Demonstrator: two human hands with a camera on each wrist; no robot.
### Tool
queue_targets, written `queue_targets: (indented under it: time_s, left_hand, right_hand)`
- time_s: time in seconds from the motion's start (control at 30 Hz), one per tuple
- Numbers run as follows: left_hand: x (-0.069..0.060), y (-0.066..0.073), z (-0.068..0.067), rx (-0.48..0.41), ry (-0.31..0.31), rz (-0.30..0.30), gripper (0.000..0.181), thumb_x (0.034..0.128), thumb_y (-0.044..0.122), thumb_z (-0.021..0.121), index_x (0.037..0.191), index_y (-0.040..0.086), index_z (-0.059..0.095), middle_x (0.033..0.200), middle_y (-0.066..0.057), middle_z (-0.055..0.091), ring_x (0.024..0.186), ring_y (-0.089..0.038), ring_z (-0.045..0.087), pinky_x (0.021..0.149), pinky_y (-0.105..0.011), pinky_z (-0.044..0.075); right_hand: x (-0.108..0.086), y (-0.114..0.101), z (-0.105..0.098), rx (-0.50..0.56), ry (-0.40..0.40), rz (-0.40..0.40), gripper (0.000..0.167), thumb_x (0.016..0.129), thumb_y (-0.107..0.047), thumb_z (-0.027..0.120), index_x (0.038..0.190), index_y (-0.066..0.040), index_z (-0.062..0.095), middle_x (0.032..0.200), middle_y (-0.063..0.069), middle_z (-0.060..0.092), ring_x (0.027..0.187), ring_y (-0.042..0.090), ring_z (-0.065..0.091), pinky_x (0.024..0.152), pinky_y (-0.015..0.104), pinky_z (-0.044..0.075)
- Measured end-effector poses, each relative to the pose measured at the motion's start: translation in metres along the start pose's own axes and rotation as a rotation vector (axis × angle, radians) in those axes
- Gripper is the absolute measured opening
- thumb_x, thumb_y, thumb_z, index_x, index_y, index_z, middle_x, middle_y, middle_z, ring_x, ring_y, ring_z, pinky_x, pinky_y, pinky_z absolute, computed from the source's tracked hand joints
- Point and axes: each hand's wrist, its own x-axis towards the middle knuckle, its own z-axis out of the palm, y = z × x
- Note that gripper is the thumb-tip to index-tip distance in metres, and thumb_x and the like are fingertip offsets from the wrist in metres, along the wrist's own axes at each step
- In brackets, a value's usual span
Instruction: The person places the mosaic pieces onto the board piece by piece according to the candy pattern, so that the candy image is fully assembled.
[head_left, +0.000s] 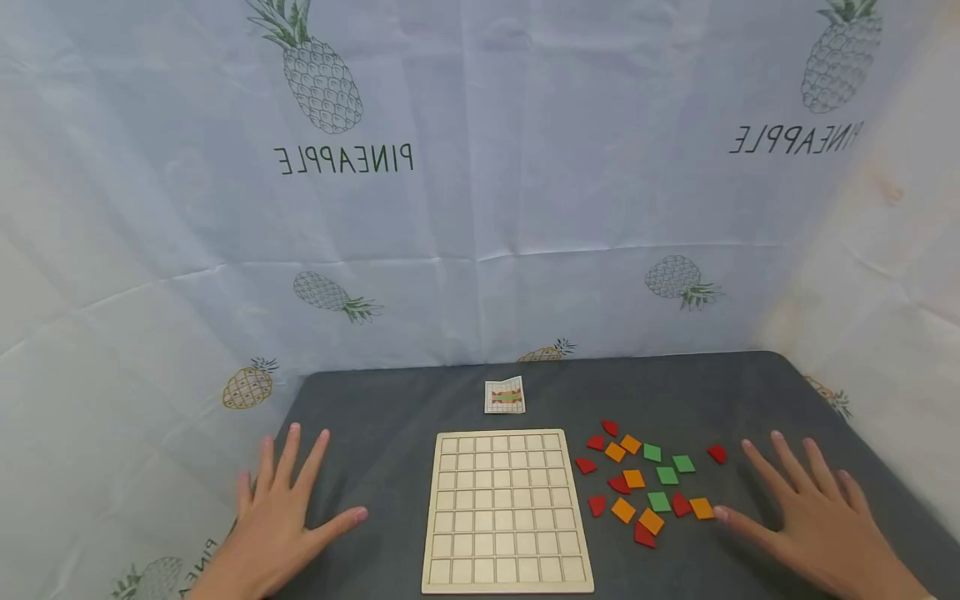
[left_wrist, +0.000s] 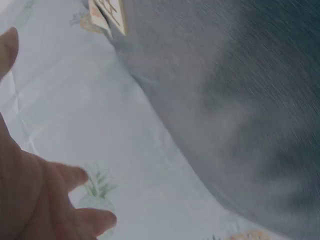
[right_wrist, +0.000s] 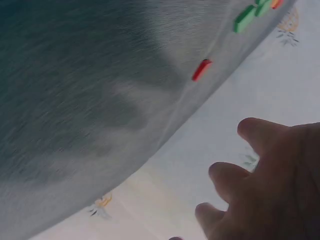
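Observation:
The left hand [head_left: 281, 517] is spread with straight fingers at the left of the dark table, holding nothing; its fingers [left_wrist: 70, 175] also show in the left wrist view. On the right, the right hand [head_left: 813, 521] is spread too, its thumb close to an orange square [head_left: 702, 508]; whether they touch I cannot tell. Between the hands lies a pale wooden grid board [head_left: 483, 500], its cells bare. Beside its right edge are scattered several orange squares [head_left: 633, 478], green diamonds [head_left: 667, 476] and red pieces [head_left: 586, 466]. One red piece [right_wrist: 201, 70] appears in the right wrist view.
A small card [head_left: 505, 396] with a coloured pattern on a grid lies behind the board, near the back of the dark grey table [head_left: 375, 467]. Pale cloth [head_left: 480, 200] printed with pineapples hangs behind the table and along both sides.

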Motion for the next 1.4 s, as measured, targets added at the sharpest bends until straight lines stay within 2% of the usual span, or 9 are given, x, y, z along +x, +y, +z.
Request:
queue_targets:
  time_s: [0.1,0.2,0.3,0.4,0.53,0.7,0.97,1.2,1.4]
  left_hand:
    - [0.005,0.010,0.002,-0.054,0.008,0.031,0.121,0.0925,0.076,0.069,0.176,0.020,0.002,0.181,-0.025,-0.006,0.163,-0.062,-0.005,0.115,-0.091,0.013]
    - [0.012,0.025,0.005,-0.095,-0.022,0.005,0.123,0.0913,0.081,0.066,0.175,0.012,0.009,0.179,-0.029,0.014,0.161,-0.059,0.021,0.117,-0.082,0.033]
    - [0.021,0.043,0.012,-0.150,-0.038,-0.039,0.114,0.0930,0.077,0.069,0.172,0.009,0.024,0.167,-0.027,0.043,0.143,-0.050,0.055,0.104,-0.070,0.054]
    - [0.031,0.060,0.021,-0.257,-0.025,-0.071,0.095,0.0953,0.063,0.076,0.165,0.008,0.042,0.146,-0.020,0.066,0.116,-0.033,0.074,0.089,-0.053,0.064]
    - [0.044,0.076,0.033,-0.360,-0.025,-0.082,0.071,0.0969,0.046,0.081,0.150,0.004,0.062,0.120,-0.010,0.078,0.094,-0.018,0.076,0.073,-0.041,0.064]
    - [0.054,0.085,0.045,-0.377,-0.055,-0.077,0.050,0.0980,0.035,0.081,0.134,0.001,0.073,0.100,-0.004,0.080,0.084,-0.017,0.074,0.069,-0.039,0.063]
    - [0.062,0.087,0.062,-0.462,-0.114,-0.122,0.037,0.0961,0.025,0.082,0.121,-0.003,0.077,0.079,-0.002,0.078,0.066,-0.015,0.071,0.059,-0.034,0.057]
    - [0.067,0.086,0.070,-0.569,-0.142,-0.165,0.020,0.0939,0.020,0.083,0.104,0.003,0.079,0.074,-0.004,0.075,0.061,-0.015,0.072,0.059,-0.033,0.061]
    - [0.065,0.080,0.068,-0.666,-0.254,-0.174,0.031,0.0912,0.017,0.087,0.114,-0.001,0.074,0.080,-0.008,0.076,0.063,-0.016,0.074,0.061,-0.035,0.066]
  right_hand:
    - [0.006,-0.011,-0.004,0.029,0.027,-0.066,0.111,0.095,-0.083,0.058,0.174,-0.016,0.019,0.179,0.030,0.003,0.161,0.063,-0.007,0.112,0.087,0.013]
    - [0.013,-0.028,-0.007,0.070,0.068,-0.151,0.105,0.093,-0.078,0.066,0.172,-0.017,0.032,0.180,0.025,0.017,0.165,0.055,0.009,0.113,0.081,0.023]
    - [0.021,-0.047,-0.010,0.102,0.113,-0.229,0.097,0.091,-0.073,0.074,0.165,-0.016,0.047,0.174,0.024,0.035,0.160,0.052,0.029,0.111,0.079,0.033]
    - [0.029,-0.068,-0.016,0.118,0.155,-0.295,0.090,0.090,-0.070,0.077,0.157,-0.014,0.057,0.165,0.025,0.049,0.149,0.052,0.045,0.107,0.080,0.040]
    - [0.037,-0.091,-0.020,0.147,0.172,-0.363,0.075,0.094,-0.063,0.077,0.148,-0.012,0.067,0.152,0.020,0.063,0.137,0.047,0.059,0.105,0.074,0.050]
    - [0.048,-0.116,-0.019,0.182,0.154,-0.409,0.053,0.097,-0.049,0.081,0.135,-0.013,0.075,0.130,0.007,0.074,0.120,0.032,0.069,0.095,0.054,0.063]
    - [0.063,-0.143,-0.011,0.194,0.054,-0.426,0.031,0.096,-0.040,0.084,0.117,-0.016,0.083,0.110,-0.003,0.075,0.099,0.018,0.067,0.077,0.035,0.061]
    - [0.069,-0.153,-0.008,0.189,0.016,-0.435,0.028,0.094,-0.040,0.086,0.110,-0.018,0.084,0.086,-0.011,0.063,0.077,0.005,0.051,0.061,0.023,0.046]
    - [0.073,-0.162,0.000,0.190,-0.004,-0.402,0.027,0.089,-0.043,0.090,0.099,-0.018,0.082,0.091,-0.009,0.073,0.080,0.006,0.059,0.069,0.031,0.058]
